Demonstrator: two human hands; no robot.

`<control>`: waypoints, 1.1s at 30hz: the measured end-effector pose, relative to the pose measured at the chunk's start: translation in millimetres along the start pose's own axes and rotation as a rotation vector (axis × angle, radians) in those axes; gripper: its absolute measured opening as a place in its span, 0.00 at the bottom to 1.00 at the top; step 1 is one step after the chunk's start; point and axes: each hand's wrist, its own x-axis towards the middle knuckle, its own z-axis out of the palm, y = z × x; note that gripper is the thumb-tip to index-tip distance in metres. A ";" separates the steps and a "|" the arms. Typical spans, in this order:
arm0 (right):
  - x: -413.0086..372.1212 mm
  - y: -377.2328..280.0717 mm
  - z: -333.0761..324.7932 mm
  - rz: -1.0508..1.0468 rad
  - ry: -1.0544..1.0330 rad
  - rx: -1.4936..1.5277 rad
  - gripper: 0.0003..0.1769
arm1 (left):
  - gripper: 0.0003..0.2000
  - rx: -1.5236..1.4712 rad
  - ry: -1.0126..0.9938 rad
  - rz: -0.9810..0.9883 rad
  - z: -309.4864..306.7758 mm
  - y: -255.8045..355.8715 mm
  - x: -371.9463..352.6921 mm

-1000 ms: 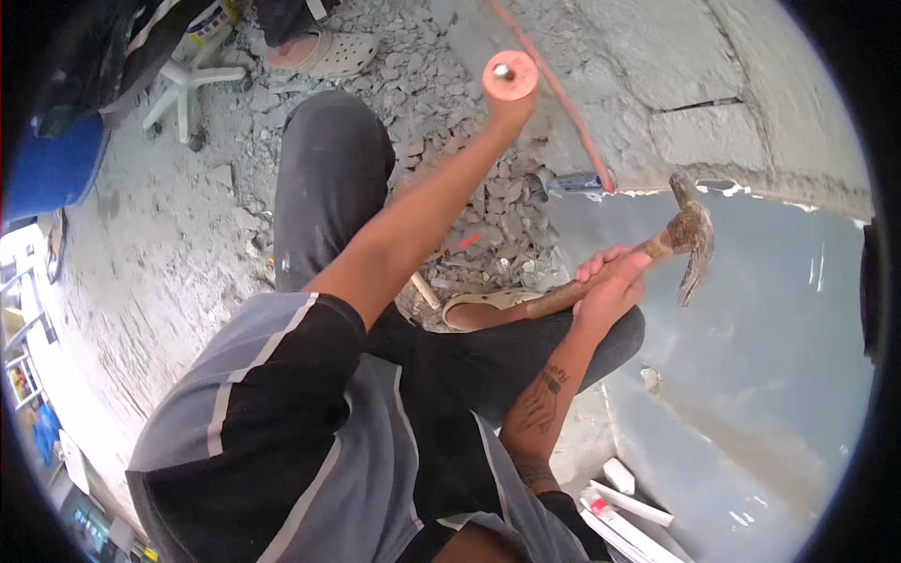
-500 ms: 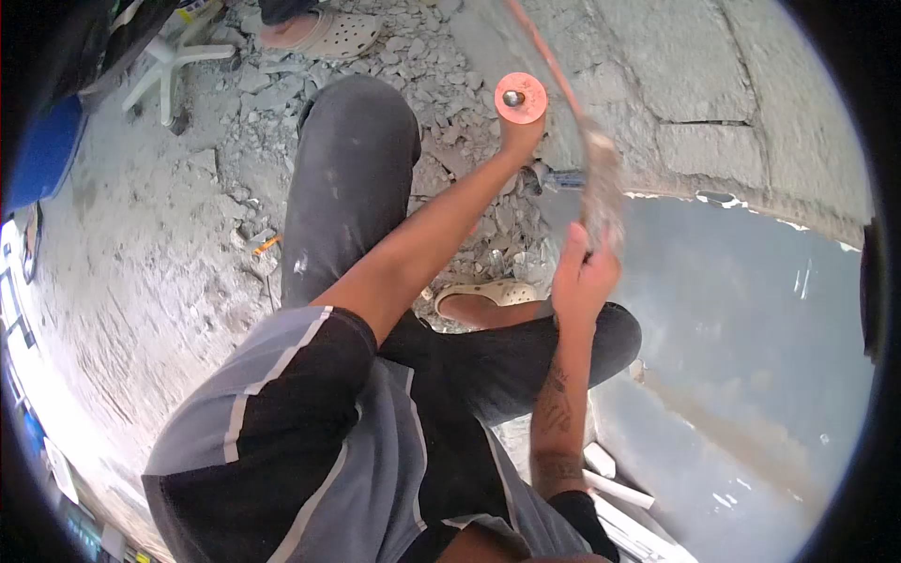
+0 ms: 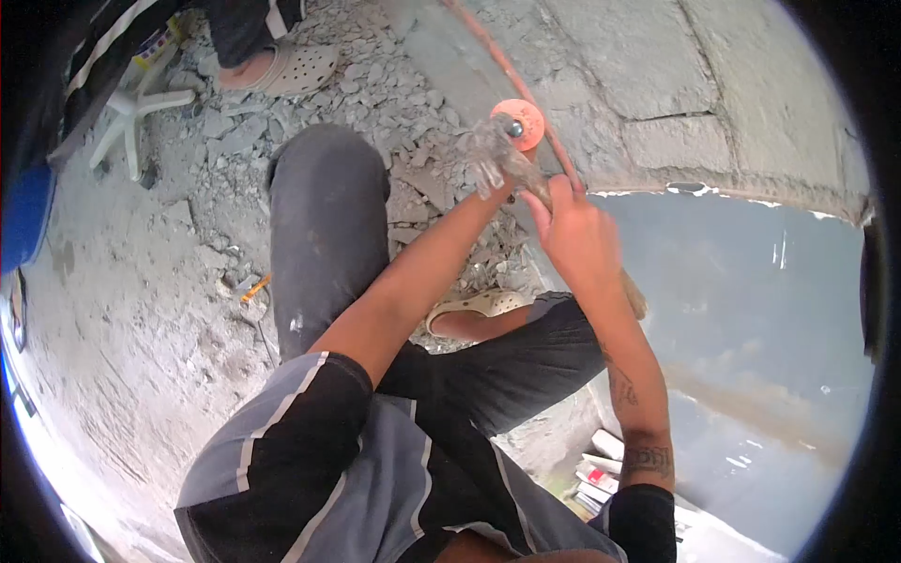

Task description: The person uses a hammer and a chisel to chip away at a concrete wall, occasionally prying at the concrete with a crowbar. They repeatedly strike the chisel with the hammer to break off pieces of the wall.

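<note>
My left hand [image 3: 500, 190] reaches up along my outstretched arm and grips a chisel with a round orange guard disc [image 3: 519, 123]; the hand itself is mostly hidden behind the hammer. My right hand [image 3: 574, 232] is closed on the wooden handle of a rusty claw hammer. Its blurred head [image 3: 486, 158] is right at the chisel's metal end beside the disc. The chisel points at the rough grey wall [image 3: 657, 84]. I squat with my dark trouser knee [image 3: 324, 202] raised.
Broken concrete rubble [image 3: 413, 113] covers the floor below the wall. An orange pipe [image 3: 497, 61] runs along the wall. Another person's foot in a clog [image 3: 286, 66] and a white stool base [image 3: 141, 103] lie far left. White pieces [image 3: 601, 469] lie by the blue-grey painted surface [image 3: 751, 310].
The hammer has swung from raised at the right, over and down to the chisel's end. My right hand moved left and up toward the disc. The view tilted slightly.
</note>
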 end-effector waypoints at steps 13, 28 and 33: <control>2.6 -18.0 -20.2 -0.160 0.183 0.029 0.24 | 0.12 -0.012 0.020 -0.010 -5.9 1.9 16.9; -10.7 1.9 10.4 -0.469 0.442 0.231 0.19 | 0.08 -0.007 -0.001 0.063 1.0 21.7 21.0; -17.9 -8.5 -19.9 -0.175 0.080 0.055 0.23 | 0.07 0.020 -0.036 0.062 -3.7 10.4 8.3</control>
